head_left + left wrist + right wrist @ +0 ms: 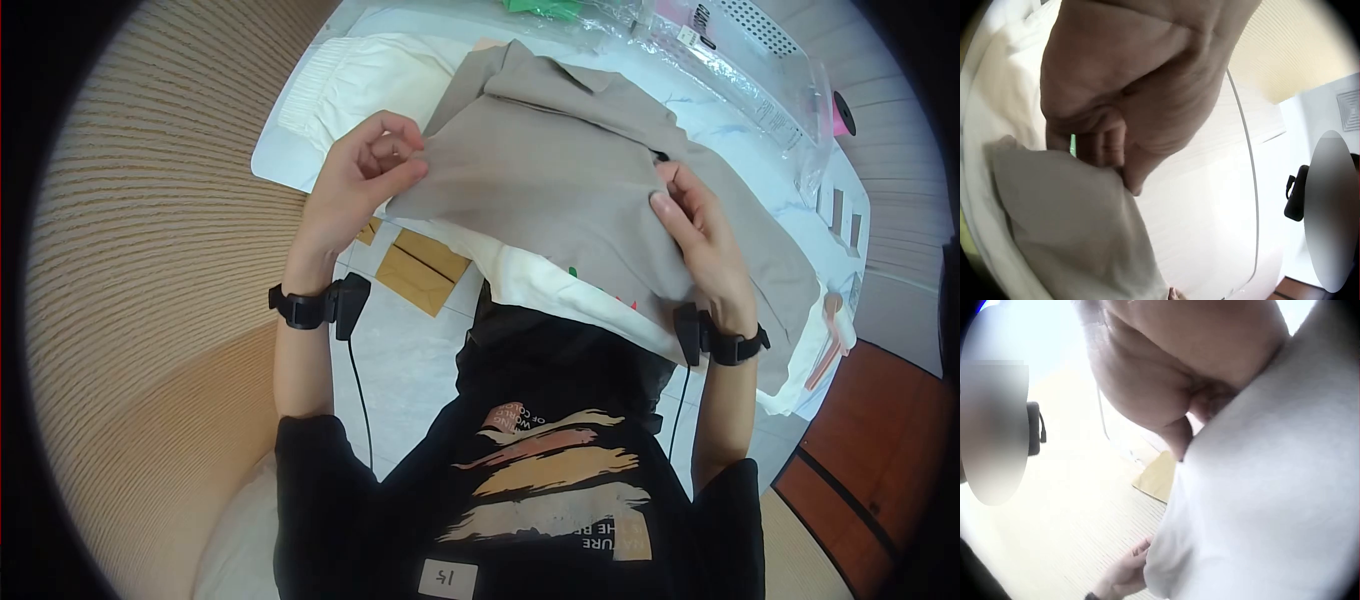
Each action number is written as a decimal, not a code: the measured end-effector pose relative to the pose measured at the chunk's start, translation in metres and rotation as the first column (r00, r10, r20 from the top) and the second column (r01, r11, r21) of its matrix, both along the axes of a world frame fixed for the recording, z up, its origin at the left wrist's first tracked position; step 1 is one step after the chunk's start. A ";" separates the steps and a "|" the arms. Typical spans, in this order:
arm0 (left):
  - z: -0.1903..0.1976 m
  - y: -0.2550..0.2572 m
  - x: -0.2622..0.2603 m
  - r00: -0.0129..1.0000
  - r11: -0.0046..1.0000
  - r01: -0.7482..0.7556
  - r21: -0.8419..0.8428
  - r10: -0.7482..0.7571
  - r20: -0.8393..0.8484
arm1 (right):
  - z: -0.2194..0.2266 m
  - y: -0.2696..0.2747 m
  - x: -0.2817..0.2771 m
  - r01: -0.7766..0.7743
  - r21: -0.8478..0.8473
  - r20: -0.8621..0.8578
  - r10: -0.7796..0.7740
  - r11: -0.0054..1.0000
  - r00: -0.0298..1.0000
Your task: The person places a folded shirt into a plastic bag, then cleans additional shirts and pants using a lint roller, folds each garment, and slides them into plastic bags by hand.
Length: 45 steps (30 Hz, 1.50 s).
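A grey garment (560, 150) is spread over the table, its near part raised between my two hands. My left hand (365, 170) pinches its left edge between thumb and fingers; the left wrist view shows the grey cloth (1072, 212) hanging from those fingertips. On the right, my right hand (705, 225) pinches the same garment farther along, thumb on top. Under its near edge lies a white cloth (540, 285) with small green and red marks, hanging over the table's front.
White pants with a gathered waistband (350, 80) lie at the left. Clear plastic packaging (740, 90) and a white perforated basket (765, 30) stand at the back right. Below the table are brown cardboard pieces (425, 275). A ribbed wall (160, 200) borders the left side.
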<state>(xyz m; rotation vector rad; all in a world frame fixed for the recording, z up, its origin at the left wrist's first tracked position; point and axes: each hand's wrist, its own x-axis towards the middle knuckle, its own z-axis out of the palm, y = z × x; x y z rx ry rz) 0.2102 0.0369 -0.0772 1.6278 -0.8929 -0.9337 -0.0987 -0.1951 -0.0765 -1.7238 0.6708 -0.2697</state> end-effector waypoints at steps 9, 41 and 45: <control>-0.005 0.033 -0.002 0.996 0.977 0.074 0.199 -0.062 -0.065 | -0.019 0.029 -0.012 -0.240 0.062 -0.092 0.245 0.969 0.965; -0.074 0.077 -0.096 0.729 0.683 -0.685 -0.255 0.629 -0.271 | -0.014 0.087 0.177 -0.564 -0.730 -0.212 0.657 0.386 0.723; -0.098 0.084 -0.093 0.698 0.678 -0.707 -0.200 0.623 -0.354 | -0.026 0.092 0.177 -0.465 -0.783 -0.166 0.583 0.412 0.796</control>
